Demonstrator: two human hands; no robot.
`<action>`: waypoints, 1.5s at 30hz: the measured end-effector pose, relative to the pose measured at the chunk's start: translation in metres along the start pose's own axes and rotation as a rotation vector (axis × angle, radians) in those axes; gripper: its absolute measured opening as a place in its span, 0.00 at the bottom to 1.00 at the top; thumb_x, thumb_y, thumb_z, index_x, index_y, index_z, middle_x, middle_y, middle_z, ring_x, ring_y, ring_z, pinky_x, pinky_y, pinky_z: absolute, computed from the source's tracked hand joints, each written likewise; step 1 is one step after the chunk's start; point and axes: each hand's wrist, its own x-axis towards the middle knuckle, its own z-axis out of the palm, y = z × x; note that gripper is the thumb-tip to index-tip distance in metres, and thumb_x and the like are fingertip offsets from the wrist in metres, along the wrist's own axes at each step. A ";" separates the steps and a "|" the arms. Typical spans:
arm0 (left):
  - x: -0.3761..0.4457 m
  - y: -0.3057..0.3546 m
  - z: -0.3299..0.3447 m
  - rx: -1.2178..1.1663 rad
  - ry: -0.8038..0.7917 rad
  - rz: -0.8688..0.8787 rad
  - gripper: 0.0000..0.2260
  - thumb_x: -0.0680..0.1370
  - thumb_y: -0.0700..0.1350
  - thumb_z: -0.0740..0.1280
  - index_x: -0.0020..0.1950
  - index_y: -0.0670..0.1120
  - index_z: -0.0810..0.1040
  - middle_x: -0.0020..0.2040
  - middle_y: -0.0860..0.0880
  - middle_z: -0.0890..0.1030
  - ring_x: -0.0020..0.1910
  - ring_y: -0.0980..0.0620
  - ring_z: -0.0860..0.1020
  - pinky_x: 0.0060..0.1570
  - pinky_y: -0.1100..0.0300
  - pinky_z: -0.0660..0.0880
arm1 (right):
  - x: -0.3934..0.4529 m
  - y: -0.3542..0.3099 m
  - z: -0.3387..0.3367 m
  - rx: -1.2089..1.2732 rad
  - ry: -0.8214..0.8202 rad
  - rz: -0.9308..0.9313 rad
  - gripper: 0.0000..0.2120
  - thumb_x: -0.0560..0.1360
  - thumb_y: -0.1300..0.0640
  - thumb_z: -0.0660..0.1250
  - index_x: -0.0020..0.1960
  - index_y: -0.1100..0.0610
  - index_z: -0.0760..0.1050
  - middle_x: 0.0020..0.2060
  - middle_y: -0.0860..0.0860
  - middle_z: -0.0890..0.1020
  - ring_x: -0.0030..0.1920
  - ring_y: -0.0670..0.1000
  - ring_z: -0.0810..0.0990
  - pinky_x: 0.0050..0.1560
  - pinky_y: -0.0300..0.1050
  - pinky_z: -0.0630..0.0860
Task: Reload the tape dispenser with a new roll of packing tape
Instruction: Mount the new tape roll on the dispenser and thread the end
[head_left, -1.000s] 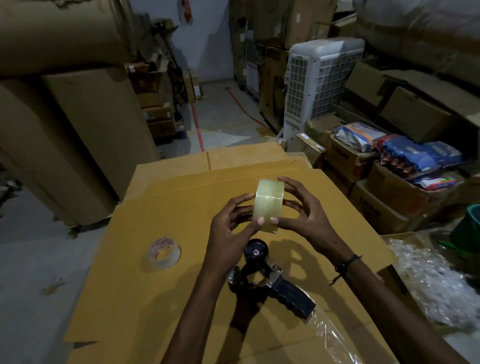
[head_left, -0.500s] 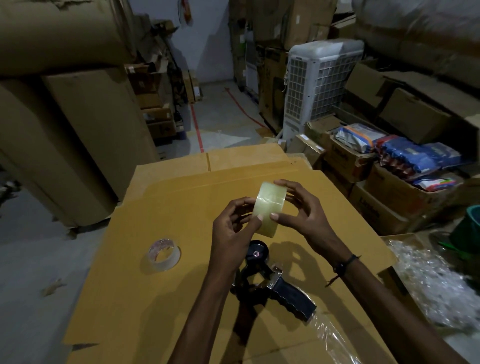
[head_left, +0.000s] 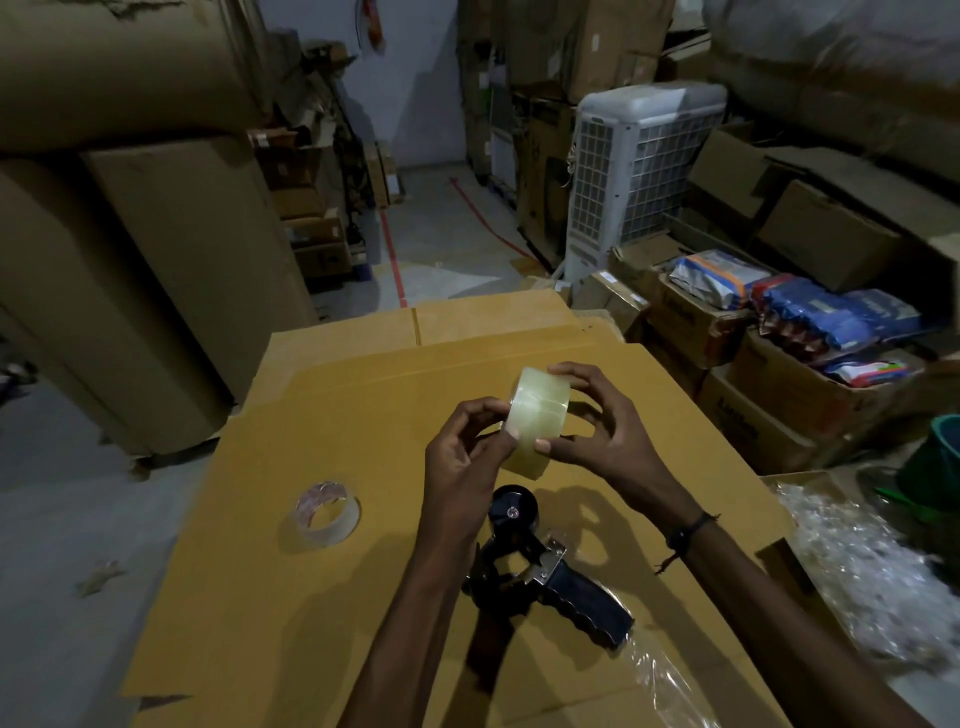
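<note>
Hands (head_left: 462, 457) gripping tape roll (head_left: 535, 415), dispenser (head_left: 540, 577) spindle bare

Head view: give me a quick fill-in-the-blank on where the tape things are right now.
1. The new tape roll is held in ____ hands, above the cardboard.
2. The tape dispenser lies on the cardboard with its hub ____.
3. The nearly spent roll lies to the ____ of the dispenser.

Missing words: both; empty; left
</note>
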 end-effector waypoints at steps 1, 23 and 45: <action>0.000 0.000 0.000 -0.006 -0.001 -0.005 0.11 0.80 0.37 0.70 0.52 0.54 0.83 0.55 0.54 0.86 0.52 0.59 0.85 0.44 0.65 0.80 | 0.000 0.000 0.000 -0.011 0.000 -0.006 0.37 0.65 0.50 0.86 0.71 0.47 0.76 0.72 0.46 0.77 0.69 0.49 0.80 0.54 0.49 0.87; 0.010 -0.003 -0.009 -0.019 0.019 -0.107 0.09 0.81 0.36 0.68 0.50 0.51 0.81 0.53 0.43 0.84 0.50 0.55 0.81 0.47 0.56 0.76 | 0.003 -0.001 0.006 -0.396 -0.020 -0.286 0.48 0.59 0.53 0.90 0.75 0.48 0.73 0.75 0.48 0.72 0.78 0.52 0.73 0.62 0.56 0.86; 0.010 -0.008 -0.015 0.189 0.020 -0.059 0.17 0.76 0.47 0.78 0.61 0.53 0.77 0.59 0.51 0.84 0.51 0.55 0.86 0.42 0.63 0.80 | 0.000 0.004 0.001 -0.413 -0.075 -0.200 0.50 0.60 0.59 0.91 0.77 0.48 0.73 0.73 0.44 0.77 0.74 0.50 0.77 0.58 0.52 0.87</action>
